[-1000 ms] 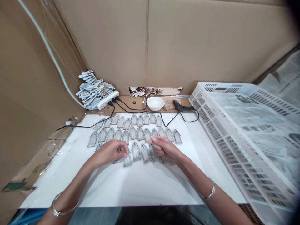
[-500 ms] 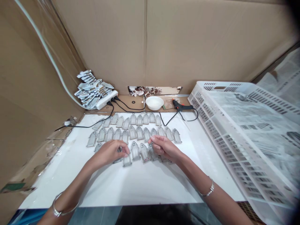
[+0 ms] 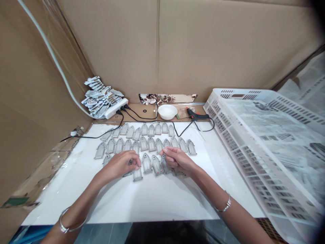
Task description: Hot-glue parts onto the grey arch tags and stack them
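Observation:
Small grey arch-shaped pieces with pale centres lie in rough rows on a white tabletop. My left hand is at the left of the front row, fingers curled and thumb and fingertips together on the upper part of one arch-shaped piece. To its right lie another arch-shaped piece and one with small red spots near its base. My right hand is closed in a pinch above the right of the front row, partly covering pieces there. Whatever its fingertips hold is too small to make out.
A white plastic crate with wrapped contents stands at the right. Along the back are a white bowl, a black glue gun with its cord, a power strip and a pile of white-edged pieces. Cardboard walls surround the table.

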Action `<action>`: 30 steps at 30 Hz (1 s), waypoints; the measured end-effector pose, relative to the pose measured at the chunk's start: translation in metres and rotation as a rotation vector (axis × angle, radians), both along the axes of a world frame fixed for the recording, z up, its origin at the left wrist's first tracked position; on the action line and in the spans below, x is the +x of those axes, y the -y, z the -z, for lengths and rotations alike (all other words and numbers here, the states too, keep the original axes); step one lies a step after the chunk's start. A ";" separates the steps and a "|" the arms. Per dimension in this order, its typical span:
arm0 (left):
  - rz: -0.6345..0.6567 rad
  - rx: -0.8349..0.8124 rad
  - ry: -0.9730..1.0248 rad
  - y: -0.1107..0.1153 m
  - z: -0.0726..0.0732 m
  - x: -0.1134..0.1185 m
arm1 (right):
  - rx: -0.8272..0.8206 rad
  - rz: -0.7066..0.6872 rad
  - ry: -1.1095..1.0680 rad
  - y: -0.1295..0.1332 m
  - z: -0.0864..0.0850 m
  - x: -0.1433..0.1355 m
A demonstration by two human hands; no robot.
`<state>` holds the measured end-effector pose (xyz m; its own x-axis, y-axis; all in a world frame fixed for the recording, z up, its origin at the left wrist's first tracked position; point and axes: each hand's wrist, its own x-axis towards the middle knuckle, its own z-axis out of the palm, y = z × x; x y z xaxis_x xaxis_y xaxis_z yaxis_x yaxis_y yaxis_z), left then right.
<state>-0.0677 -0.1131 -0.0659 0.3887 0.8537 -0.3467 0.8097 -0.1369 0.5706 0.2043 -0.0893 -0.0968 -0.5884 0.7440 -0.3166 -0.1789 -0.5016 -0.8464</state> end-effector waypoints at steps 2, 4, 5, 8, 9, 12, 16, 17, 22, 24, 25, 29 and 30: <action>-0.009 0.021 0.010 0.000 0.001 0.001 | 0.015 -0.005 0.010 0.000 0.001 0.000; -0.020 0.042 0.075 0.000 0.001 0.004 | 0.049 -0.011 0.039 0.001 0.002 0.000; -0.034 0.050 0.126 0.000 0.001 0.007 | 0.078 -0.013 0.067 0.002 0.002 -0.001; -0.097 0.033 0.335 0.004 0.000 0.020 | 0.221 -0.057 0.195 0.009 -0.001 -0.006; -0.115 0.014 0.413 0.006 0.001 0.025 | 0.276 -0.082 0.231 0.012 -0.002 -0.008; -0.106 -0.044 0.601 0.011 0.004 0.039 | 0.385 -0.165 0.271 0.022 -0.004 -0.015; -0.095 -0.072 0.744 0.016 0.010 0.049 | 0.382 -0.211 0.262 0.030 -0.004 -0.019; -0.104 -0.097 0.769 0.016 0.011 0.050 | 0.377 -0.212 0.252 0.031 -0.004 -0.020; -0.199 -0.100 0.705 0.006 0.002 0.034 | 0.323 -0.208 0.211 0.031 -0.007 -0.020; -0.210 -0.078 0.596 -0.001 -0.006 0.015 | 0.269 -0.194 0.179 0.028 -0.008 -0.019; -0.198 -0.079 0.534 -0.004 -0.010 0.005 | 0.236 -0.187 0.147 0.026 -0.007 -0.018; -0.140 -0.093 0.326 -0.012 -0.020 -0.031 | 0.113 -0.191 0.035 0.019 -0.003 -0.014; -0.132 -0.097 0.289 -0.012 -0.020 -0.036 | 0.098 -0.193 0.029 0.018 -0.001 -0.013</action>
